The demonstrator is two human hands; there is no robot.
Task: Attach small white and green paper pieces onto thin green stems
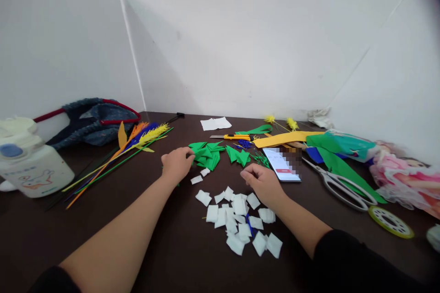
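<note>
hands [177, 165] 2 | scissors [322, 174] 1 | phone [282, 165] 1 | utility knife [233, 137] 1 | tape roll [374, 217] 1 | white bottle [34, 169] 1

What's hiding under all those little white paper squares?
A blue strip peeks out from under the white squares, on the dark table. The rest is covered, so I cannot tell what it is.

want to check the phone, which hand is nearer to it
Right. The right hand lies just left of the phone, close by; the left hand is farther left, touching the green paper pieces.
</note>
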